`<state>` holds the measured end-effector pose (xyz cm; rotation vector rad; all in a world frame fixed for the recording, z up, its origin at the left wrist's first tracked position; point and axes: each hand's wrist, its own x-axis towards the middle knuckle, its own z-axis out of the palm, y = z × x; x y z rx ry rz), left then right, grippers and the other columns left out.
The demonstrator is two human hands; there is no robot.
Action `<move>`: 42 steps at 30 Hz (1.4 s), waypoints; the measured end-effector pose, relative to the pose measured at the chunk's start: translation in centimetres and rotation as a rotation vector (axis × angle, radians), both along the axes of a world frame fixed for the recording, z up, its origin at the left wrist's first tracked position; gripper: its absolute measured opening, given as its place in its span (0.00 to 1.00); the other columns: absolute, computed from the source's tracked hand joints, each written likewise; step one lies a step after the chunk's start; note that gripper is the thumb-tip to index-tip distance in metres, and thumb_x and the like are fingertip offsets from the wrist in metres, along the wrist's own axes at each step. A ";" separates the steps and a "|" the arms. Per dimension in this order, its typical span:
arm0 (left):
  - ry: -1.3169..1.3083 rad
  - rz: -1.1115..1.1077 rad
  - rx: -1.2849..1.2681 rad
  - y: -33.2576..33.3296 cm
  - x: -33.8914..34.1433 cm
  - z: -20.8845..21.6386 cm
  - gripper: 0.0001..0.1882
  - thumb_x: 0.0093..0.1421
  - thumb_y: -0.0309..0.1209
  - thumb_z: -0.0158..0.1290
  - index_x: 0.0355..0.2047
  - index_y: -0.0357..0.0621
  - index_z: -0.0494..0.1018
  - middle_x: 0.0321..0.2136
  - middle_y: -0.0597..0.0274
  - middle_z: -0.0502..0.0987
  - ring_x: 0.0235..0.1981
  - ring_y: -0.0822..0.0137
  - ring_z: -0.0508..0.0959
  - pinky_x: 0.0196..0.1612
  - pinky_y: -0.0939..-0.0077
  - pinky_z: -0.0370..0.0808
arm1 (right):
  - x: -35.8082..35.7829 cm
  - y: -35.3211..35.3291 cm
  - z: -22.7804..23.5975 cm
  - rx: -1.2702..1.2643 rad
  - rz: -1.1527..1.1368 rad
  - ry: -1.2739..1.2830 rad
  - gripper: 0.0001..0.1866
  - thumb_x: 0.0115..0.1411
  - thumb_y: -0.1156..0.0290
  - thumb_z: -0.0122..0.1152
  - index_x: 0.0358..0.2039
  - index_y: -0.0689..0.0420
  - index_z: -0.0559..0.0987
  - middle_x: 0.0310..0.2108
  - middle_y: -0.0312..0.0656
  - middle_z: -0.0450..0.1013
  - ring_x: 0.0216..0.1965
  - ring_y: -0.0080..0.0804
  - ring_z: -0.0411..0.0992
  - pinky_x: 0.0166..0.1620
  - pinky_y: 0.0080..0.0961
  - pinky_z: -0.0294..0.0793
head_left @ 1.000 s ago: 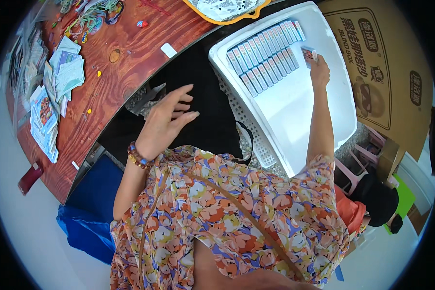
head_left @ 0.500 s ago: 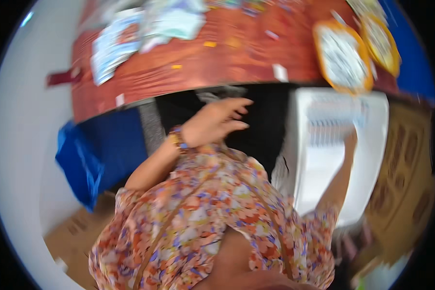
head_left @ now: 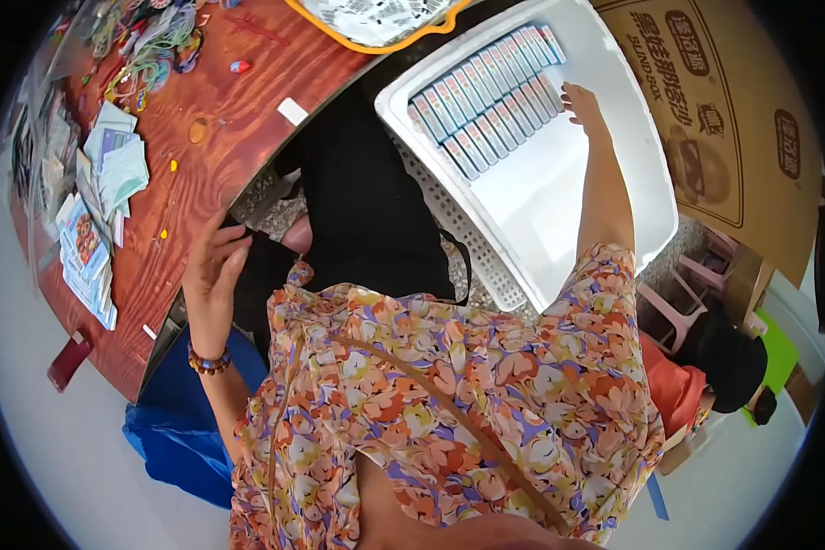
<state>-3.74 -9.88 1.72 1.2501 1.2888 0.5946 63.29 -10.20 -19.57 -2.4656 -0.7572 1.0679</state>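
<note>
Two rows of small flat boxes (head_left: 486, 84), pale with blue edges, stand packed at the far end of a white foam bin (head_left: 655, 174) on my right. My right hand (head_left: 582, 103) reaches into this bin at the right end of the rows. Its fingers are slightly bent and apart, close to the last boxes; I cannot tell whether they touch. No box shows in its grip. Beside the table's near edge, my left hand (head_left: 214, 266) is raised, empty, with thumb and fingers apart. A beaded bracelet circles that wrist.
On the reddish wooden table (head_left: 238, 101) lie printed packets (head_left: 87, 243), tangled cords (head_left: 156, 46) and an orange-rimmed tray (head_left: 371, 46). A large cardboard box (head_left: 752, 174) stands beyond the bin. Another person (head_left: 697, 367) sits at the lower right near pink stools.
My view has swung toward the right, bringing the bin nearer the middle. My right hand now is by the row's end, and my left hand is over by the table edge.
</note>
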 end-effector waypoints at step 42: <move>0.011 -0.044 0.028 1.6 0.3 0.3 0.23 0.66 0.21 0.49 0.61 0.36 0.65 0.45 0.54 0.77 0.48 0.62 0.78 0.53 0.69 0.75 | -2.0 -0.3 0.5 -0.115 -0.046 -0.037 0.29 0.59 0.47 0.62 0.45 0.63 0.78 0.33 0.45 0.78 0.32 0.34 0.79 0.32 0.31 0.82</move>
